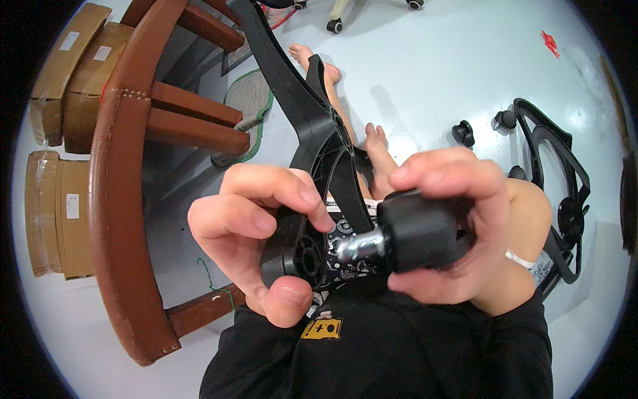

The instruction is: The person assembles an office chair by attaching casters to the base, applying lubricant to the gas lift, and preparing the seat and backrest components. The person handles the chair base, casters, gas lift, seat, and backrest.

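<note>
In my right hand (458, 219) is a black caster wheel (425, 229), gripped by its sides. The caster's shiny metal stem (360, 246) points left. My left hand (259, 239) pinches a black plastic leg end (292, 251) with a round ribbed socket face. Stem tip and socket face are close together, with a small gap between them. The leg end looks like part of the black chair base (319, 126), which lies across my lap and legs; my fingers hide where they join.
A brown padded chair frame (123, 199) and cardboard boxes (60, 213) stand at left. Loose casters (463, 133) and a black looped frame (565, 166) lie at right. A green-edged mat (236, 100), a red wrapper (550, 44) and another chair's wheel (335, 26) are farther off.
</note>
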Demonstrator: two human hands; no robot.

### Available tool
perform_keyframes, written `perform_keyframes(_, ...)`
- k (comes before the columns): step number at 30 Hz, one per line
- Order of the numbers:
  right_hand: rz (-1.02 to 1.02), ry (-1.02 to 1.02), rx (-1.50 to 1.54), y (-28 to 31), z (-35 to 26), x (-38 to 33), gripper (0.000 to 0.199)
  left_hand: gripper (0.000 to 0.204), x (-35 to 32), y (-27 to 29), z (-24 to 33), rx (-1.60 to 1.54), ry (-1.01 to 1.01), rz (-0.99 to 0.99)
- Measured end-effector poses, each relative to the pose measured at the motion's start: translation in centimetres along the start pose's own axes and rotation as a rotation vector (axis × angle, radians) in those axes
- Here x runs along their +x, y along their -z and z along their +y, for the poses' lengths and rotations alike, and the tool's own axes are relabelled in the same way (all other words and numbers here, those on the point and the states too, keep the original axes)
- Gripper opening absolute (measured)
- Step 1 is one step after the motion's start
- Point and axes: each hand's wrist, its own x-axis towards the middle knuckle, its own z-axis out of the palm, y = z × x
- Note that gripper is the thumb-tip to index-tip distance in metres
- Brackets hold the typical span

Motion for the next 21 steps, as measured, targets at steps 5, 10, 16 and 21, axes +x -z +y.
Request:
perform_keyframes(5, 0.065, 0.02, -0.152, 2.4, -0.7, 0.9, 0.068, 0.039, 1.3, 2.2, -0.3, 0.223, -0.143, -0.149)
perform_keyframes(10, 0.469, -0.262, -0.184, 5.1, -1.9, -0.9, 0.07, 0.035, 3.4, 4.5, 2.0, 0.209, -0.248, -0.468)
perform_keyframes(16, 0.537, -0.333, -0.138, 5.3, -1.3, -3.0, 0.061, 0.03, 3.7, 4.6, 2.4, 0.227, -0.199, -0.48)
perform_keyframes(21, 0.567, -0.376, -0.032, 4.4, -1.0, -2.2, 0.055, 0.031, 4.4, 4.4, -0.1, 0.069, -0.1, -0.44)
